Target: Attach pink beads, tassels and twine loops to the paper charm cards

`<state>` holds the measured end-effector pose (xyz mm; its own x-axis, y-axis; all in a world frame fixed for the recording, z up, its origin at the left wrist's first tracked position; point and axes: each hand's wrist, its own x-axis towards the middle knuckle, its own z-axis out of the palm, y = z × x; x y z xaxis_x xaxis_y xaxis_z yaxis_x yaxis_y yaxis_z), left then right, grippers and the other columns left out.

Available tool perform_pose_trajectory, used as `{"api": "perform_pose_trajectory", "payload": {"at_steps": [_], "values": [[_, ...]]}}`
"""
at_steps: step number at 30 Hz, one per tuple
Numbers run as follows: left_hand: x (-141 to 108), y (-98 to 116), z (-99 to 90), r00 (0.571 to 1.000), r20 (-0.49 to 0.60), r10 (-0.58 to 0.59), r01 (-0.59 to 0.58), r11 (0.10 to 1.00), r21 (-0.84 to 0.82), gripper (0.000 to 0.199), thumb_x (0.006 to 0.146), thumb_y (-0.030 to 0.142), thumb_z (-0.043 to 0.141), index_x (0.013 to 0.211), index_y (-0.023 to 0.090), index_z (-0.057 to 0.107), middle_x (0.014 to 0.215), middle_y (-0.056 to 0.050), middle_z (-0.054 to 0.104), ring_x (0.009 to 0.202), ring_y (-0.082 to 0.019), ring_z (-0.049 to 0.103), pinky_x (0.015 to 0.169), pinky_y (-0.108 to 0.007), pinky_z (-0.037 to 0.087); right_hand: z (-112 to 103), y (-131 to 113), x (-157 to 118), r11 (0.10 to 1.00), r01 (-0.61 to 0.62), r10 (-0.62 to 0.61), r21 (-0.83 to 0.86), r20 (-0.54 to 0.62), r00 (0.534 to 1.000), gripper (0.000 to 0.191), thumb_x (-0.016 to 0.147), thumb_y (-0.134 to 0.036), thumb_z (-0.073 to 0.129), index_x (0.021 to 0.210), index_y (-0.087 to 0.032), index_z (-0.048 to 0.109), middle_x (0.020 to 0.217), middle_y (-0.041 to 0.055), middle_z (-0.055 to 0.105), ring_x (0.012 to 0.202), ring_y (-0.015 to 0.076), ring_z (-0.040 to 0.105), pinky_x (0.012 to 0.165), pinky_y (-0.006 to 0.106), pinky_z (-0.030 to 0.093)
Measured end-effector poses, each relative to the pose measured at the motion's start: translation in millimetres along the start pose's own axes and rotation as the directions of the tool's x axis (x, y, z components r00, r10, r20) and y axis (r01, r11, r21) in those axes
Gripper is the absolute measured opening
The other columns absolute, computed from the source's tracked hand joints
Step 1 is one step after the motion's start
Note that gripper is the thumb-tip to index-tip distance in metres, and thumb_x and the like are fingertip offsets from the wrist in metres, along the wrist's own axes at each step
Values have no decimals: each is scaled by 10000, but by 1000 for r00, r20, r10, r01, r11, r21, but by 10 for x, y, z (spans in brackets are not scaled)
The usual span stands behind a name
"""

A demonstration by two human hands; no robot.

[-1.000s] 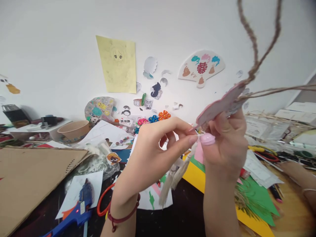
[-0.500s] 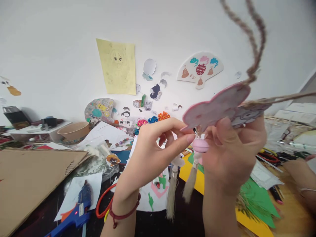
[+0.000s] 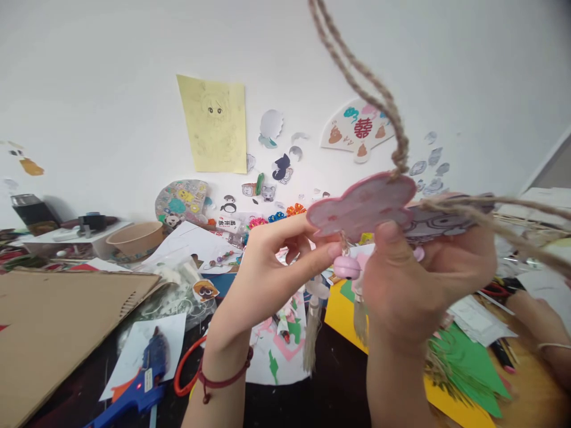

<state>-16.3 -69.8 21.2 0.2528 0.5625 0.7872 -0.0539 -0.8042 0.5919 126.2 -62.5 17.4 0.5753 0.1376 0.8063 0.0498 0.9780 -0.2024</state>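
My right hand grips a pink cloud-shaped pendant together with a second flat charm that has dark line drawing on it. A twisted twine loop rises from the cloud's top, and more twine trails off right. Below the cloud hangs a small pink bell. My left hand is closed, thumb and forefinger pinching the cloud's lower left edge just by the bell's cord. Pale tassels dangle under the hands; their upper attachment is partly hidden.
A blue glue gun lies on white paper at lower left, beside a cardboard sheet. Red-handled scissors are near my left wrist. Green paper and yellow paper lie at right. Another person's arm rests at the right edge.
The cloud pendant has shifted left and tilted flatter, its twine loop swinging left. My right thumb has moved left, and the bell now shows more clearly. The left hand stays nearly in place.
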Motion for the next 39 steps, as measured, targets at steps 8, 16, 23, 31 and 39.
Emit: {"api": "perform_pose_trajectory", "payload": {"at_steps": [8, 16, 23, 31, 39], "values": [[-35, -142, -82, 988, 43, -147, 152, 981, -120, 182, 855, 377, 792, 907, 205, 766, 750, -20, 672, 662, -123, 570, 603, -252, 483, 43, 33, 34, 993, 82, -81, 88, -17, 997, 413, 544, 9, 871, 879, -213, 774, 794, -75, 711, 671, 94, 656, 624, 249, 545], [9, -212, -96, 976, 117, -183, 205, 954, -221, 206, 843, 382, 802, 897, 186, 772, 839, -56, 720, 800, -167, 646, 788, -315, 563, 37, 21, -15, 996, 88, -88, 14, -26, 996, 383, 643, -55, 851, 911, -321, 788, 832, -66, 668, 698, 125, 638, 654, 289, 547], [13, -243, -88, 972, 120, -201, 225, 945, -239, 169, 833, 359, 815, 841, 206, 747, 744, -13, 636, 734, -139, 594, 815, -319, 555, 34, 12, -7, 997, 70, -70, -12, -7, 998, 345, 553, -90, 914, 833, -224, 763, 758, -55, 682, 643, 130, 657, 559, 287, 537], [20, -287, -90, 969, 154, -195, 230, 938, -259, 202, 832, 374, 813, 882, 187, 756, 768, -40, 648, 844, -181, 633, 742, -301, 548, 11, 16, -25, 994, 94, -93, -51, 12, 996, 326, 603, -109, 901, 856, -262, 763, 780, -55, 678, 653, 138, 668, 578, 296, 569], [17, -302, -102, 972, 144, -184, 217, 938, -270, 195, 833, 376, 811, 878, 194, 759, 767, -28, 655, 771, -151, 618, 784, -313, 550, 1, -9, -51, 995, 56, -53, -87, 36, 998, 343, 660, -133, 883, 924, -323, 775, 805, -52, 661, 673, 154, 645, 677, 334, 590]]}}
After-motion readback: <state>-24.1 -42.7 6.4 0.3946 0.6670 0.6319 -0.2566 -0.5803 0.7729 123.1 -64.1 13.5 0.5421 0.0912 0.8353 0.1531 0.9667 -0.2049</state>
